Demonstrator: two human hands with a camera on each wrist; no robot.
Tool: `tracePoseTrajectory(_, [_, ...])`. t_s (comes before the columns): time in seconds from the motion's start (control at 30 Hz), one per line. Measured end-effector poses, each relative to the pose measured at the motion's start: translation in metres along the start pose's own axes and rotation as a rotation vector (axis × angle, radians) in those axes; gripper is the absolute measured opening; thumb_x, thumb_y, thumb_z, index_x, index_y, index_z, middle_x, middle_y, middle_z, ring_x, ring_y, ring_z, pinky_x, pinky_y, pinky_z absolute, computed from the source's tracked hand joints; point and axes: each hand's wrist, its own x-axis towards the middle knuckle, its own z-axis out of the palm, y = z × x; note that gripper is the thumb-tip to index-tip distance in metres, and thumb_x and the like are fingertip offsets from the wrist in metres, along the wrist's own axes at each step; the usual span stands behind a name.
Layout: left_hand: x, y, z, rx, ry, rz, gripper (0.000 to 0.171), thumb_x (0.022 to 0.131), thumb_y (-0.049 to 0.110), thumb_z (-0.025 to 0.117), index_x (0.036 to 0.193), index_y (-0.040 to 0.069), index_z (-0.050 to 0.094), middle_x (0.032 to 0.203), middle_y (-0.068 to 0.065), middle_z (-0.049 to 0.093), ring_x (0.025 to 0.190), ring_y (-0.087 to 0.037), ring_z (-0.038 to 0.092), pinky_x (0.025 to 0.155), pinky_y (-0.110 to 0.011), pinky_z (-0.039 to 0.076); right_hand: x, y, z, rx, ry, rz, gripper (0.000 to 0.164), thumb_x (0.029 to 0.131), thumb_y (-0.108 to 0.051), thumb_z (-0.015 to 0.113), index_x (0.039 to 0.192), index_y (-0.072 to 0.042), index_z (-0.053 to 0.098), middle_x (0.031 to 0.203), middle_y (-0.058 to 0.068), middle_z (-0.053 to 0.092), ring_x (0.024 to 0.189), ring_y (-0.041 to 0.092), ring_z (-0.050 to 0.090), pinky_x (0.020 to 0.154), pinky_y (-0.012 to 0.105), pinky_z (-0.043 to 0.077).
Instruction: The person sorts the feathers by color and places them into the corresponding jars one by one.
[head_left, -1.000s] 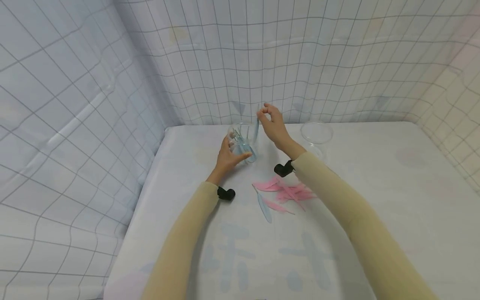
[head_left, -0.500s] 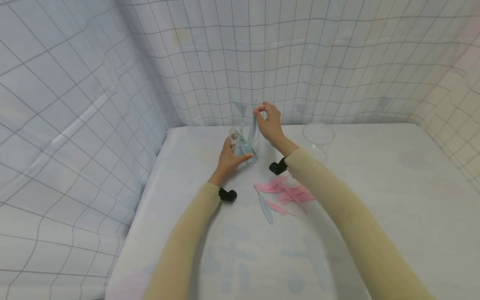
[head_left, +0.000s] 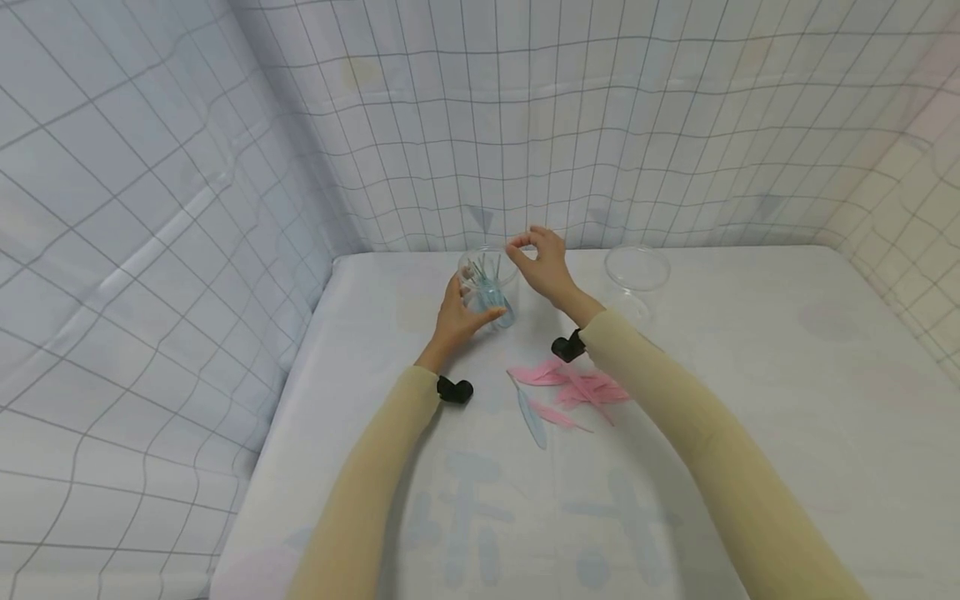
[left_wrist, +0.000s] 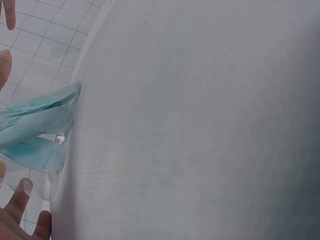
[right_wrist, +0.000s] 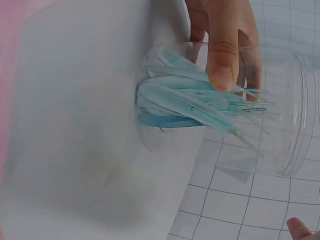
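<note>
Blue feathers inside jar, left grip clasping it, right grip relaxed nearby

White, grid-patterned sheeting, visibly rippled, encloses the rear and both sides of a white-covered table. Lighting appears diffuse.

No text can be read; the pale blue strokes on the white table form nothing legible.
</note>
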Motion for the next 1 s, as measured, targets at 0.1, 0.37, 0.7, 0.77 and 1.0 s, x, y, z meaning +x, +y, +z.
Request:
tracePoseTrajectory(0.1, [0.001,-0.001,0.0,0.0,-0.004,0.001,0.107,0.076,0.045,0.079,0.152,0.013,0.011,0.151,-0.012,0.024,0.133,-0.033,0.032,0.103,-0.05,0.032,-0.005,0.003,-0.002,-0.001,-0.003,-0.005,0.028,0.096,-0.027,0.058,0.106,-0.002,0.063,0.146,0.014,0.035,0.137,0.028,0.018,0.109,0.046,0.011])
tracePoseTrajectory(0.37, [0.002,-0.003,0.0,0.005,0.009,0.031,0.107,0.075,0.043,0.079,0.151,0.011,0.012,0.15,-0.012,0.026,0.132,-0.033,0.034,0.102,-0.048,0.034,-0.028,0.013,-0.007,-0.017,-0.055,-0.003,0.024,0.093,-0.026,0.062,0.095,-0.002,0.064,0.143,0.017,0.039,0.136,0.031,0.022,0.109,0.049,0.012])
tracePoseTrajectory(0.7, [0.002,-0.002,0.0,0.019,0.013,0.045,0.104,0.076,0.039,0.08,0.151,0.01,0.013,0.15,-0.013,0.026,0.132,-0.035,0.034,0.103,-0.051,0.031,-0.059,0.025,-0.003,-0.153,-0.2,0.044,0.027,0.09,-0.033,0.066,0.089,-0.006,0.067,0.143,0.019,0.034,0.137,0.042,0.01,0.105,0.062,0.011])
tracePoseTrajectory(0.77, [0.003,-0.002,0.001,0.02,0.014,0.04,0.104,0.076,0.039,0.08,0.151,0.01,0.013,0.15,-0.013,0.027,0.132,-0.035,0.034,0.103,-0.051,0.032,-0.064,0.026,-0.001,-0.202,-0.228,0.04,0.028,0.089,-0.035,0.067,0.087,-0.008,0.067,0.144,0.02,0.034,0.138,0.043,0.008,0.104,0.063,0.011])
tracePoseTrajectory(1.0, [0.003,-0.003,0.0,0.013,0.018,0.035,0.104,0.075,0.038,0.081,0.15,0.011,0.014,0.15,-0.011,0.027,0.131,-0.033,0.034,0.101,-0.048,0.034,-0.081,0.027,0.009,-0.37,-0.348,0.005,0.028,0.083,-0.042,0.071,0.079,-0.014,0.069,0.143,0.023,0.036,0.137,0.045,0.01,0.103,0.064,0.016])
